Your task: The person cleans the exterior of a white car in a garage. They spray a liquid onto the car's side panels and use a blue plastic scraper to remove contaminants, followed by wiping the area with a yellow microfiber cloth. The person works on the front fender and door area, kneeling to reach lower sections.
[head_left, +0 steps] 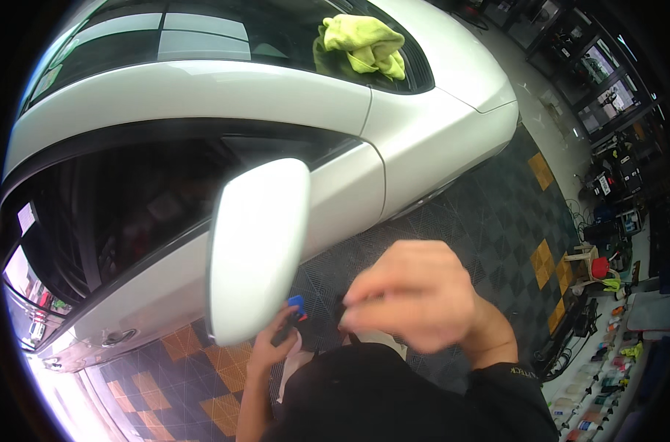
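Right hand [411,298]: curled and blurred; whether thumb and fingertips meet cannot be told. Left hand [270,345]: fingers closed on a small blue object [297,303], toward 1 o'clock. Black right sleeve [503,389]: small pale lettering. Left hand's 12 o'clock: wing mirror [257,250], obstructing the white car [453,136]. Right hand's 12 o'clock: yellow-green cloth [364,46] on the windscreen [291,29].

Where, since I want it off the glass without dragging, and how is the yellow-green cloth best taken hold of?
Probably by the bunched middle of the yellow-green cloth, from above, reaching over from where the white side mirror juts out. It lies crumpled on the dark glass, so its raised folds should offer a loose ridge to pinch, and nothing covers it.
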`<state>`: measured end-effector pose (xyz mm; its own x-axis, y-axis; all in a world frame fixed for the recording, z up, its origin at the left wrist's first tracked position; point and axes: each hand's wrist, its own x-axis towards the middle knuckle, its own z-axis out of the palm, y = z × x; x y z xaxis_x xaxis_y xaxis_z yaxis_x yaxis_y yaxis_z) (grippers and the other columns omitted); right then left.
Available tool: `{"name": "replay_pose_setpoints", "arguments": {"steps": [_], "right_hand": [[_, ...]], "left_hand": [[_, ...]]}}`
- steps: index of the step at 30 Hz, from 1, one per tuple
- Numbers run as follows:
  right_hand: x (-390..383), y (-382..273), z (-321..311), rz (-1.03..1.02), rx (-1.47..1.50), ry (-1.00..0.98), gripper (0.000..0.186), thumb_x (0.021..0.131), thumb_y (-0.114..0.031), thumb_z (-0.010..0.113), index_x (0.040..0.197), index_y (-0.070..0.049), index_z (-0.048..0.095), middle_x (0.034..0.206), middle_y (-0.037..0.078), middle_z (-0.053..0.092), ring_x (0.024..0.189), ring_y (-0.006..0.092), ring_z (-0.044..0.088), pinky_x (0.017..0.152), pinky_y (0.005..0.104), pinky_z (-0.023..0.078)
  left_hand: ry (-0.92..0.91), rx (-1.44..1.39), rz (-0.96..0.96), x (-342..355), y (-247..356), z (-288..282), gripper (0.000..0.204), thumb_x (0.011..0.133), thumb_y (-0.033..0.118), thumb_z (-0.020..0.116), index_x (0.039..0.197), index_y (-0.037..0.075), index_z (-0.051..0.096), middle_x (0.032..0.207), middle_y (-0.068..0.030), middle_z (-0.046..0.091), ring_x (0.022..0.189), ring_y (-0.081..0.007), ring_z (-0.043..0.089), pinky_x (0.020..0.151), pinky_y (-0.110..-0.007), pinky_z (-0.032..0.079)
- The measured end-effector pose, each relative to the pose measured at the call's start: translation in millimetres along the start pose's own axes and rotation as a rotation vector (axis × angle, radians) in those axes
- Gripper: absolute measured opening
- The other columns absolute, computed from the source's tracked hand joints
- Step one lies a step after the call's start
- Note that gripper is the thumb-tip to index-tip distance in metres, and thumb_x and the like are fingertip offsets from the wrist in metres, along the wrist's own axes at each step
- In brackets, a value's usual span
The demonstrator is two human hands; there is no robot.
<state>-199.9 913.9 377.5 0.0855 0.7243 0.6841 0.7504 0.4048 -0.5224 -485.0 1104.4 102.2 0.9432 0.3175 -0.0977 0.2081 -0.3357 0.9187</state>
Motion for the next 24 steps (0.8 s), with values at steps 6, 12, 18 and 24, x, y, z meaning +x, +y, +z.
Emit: {"name": "replay_pose_setpoints", "arguments": {"steps": [6, 12, 18, 24], "right_hand": [[37.4, -30.7, -6.0, -0.371, 0.143, 0.056, 0.015, 0.080, 0.007, 0.061, 0.090, -0.001, 0.069, 0.084, 0.011, 0.070, 0.066, 0.0176, 0.063, 0.059, 0.0286, 0.049], [20.3, 0.0, -54.0, -0.534, 0.362, 0.417, 0.015, 0.085, 0.009, 0.049, 0.086, -0.001, 0.060, 0.077, 0.011, 0.064, 0.064, 0.0165, 0.057, 0.060, 0.0284, 0.046], [79.7, 282.9, -91.2, 0.235, -0.596, 0.660, 0.042, 0.095, -0.018, 0.064, 0.133, 0.001, 0.066, 0.119, 0.022, 0.073, 0.108, 0.0402, 0.072, 0.091, 0.0483, 0.058], [90.8, 329.9, -139.2, 0.597, -0.381, 0.525, 0.032, 0.095, -0.029, 0.071, 0.102, 0.001, 0.078, 0.083, 0.014, 0.075, 0.084, 0.0233, 0.072, 0.080, 0.0389, 0.056]], "left_hand": [[0.079, 0.169, -0.032, 15.9, 32.5, 18.8, 0.055, 0.081, 0.000, 0.066, 0.137, 0.001, 0.065, 0.140, -0.0165, 0.062, 0.115, -0.0265, 0.066, 0.093, -0.033, 0.052], [0.320, 0.115, -0.100, -14.9, 54.8, 17.9, 0.054, 0.083, 0.002, 0.067, 0.137, 0.003, 0.067, 0.144, -0.0219, 0.062, 0.128, -0.0326, 0.064, 0.105, -0.039, 0.051], [0.253, 0.056, -0.086, -3.8, 69.9, 19.7, 0.052, 0.084, 0.001, 0.063, 0.135, -0.003, 0.065, 0.140, -0.0236, 0.062, 0.130, -0.0376, 0.062, 0.113, -0.040, 0.045], [0.375, 0.057, -0.095, -42.0, 73.1, 14.0, 0.053, 0.082, 0.002, 0.063, 0.134, -0.004, 0.066, 0.136, -0.0209, 0.063, 0.126, -0.0341, 0.064, 0.110, -0.037, 0.046]]}}
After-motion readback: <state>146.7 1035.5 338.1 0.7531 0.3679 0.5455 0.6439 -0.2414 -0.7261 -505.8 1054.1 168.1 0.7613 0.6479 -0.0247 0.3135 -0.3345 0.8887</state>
